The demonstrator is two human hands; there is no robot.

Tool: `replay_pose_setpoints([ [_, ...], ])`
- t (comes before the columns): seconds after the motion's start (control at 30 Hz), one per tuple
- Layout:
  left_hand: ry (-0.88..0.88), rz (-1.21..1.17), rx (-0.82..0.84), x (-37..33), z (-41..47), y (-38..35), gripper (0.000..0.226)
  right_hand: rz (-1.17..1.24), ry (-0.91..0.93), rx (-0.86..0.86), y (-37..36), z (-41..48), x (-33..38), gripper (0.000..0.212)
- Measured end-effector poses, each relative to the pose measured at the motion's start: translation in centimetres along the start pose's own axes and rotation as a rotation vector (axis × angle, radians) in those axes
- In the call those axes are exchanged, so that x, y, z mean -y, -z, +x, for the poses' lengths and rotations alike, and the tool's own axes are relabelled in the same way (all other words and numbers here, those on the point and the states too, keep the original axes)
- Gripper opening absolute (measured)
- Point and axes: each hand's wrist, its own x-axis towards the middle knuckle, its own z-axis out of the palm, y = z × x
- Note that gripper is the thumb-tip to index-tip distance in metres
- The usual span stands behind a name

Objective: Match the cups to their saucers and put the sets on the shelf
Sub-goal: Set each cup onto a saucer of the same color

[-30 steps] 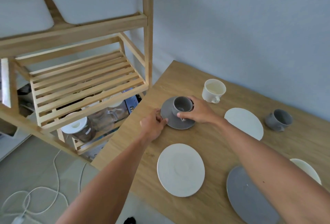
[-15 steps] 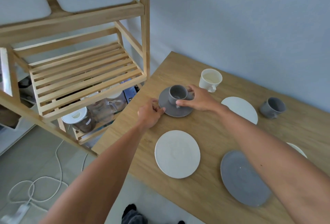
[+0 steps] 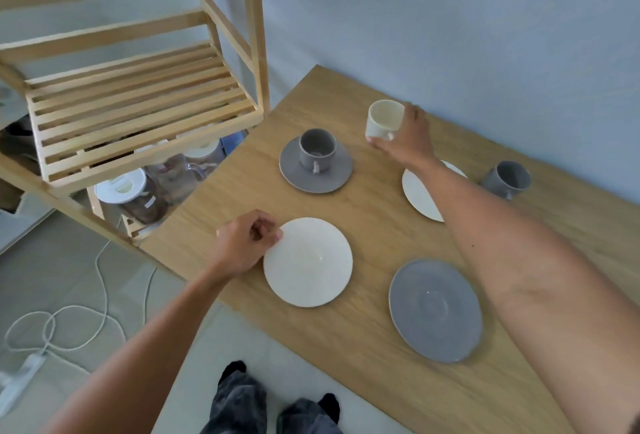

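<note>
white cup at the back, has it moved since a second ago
Yes. The white cup now sits tilted in the right hand, lifted off the table; earlier it stood upright there.

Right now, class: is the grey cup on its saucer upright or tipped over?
Upright. The grey cup stands centred on the grey saucer, mouth facing up, handle toward the camera, with neither hand touching it.
</note>
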Motion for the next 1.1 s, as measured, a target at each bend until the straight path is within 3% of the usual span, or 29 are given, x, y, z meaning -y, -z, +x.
replay_pose_setpoints([
  [0.23,-0.016,0.079,-0.016,0.8,-0.5,-0.7,0.016,0.189,-0.135,0.024,-1.8,2.9,-1.1,0.1],
  [0.5,0.003,0.083,-0.022,0.1,-0.4,-0.7,0.016,0.309,-0.103,0.012,-0.4,1.0,-1.0,0.093],
  [0.83,0.048,0.024,-0.016,-1.0,-1.2,-0.3,0.021,0.398,0.022,0.058,2.7,-10.9,2.1,0.087],
  [1.1,0.064,0.023,-0.03,-0.7,-1.2,-0.4,0.021,0.363,0.139,0.214,0.5,-20.0,5.1,0.082],
])
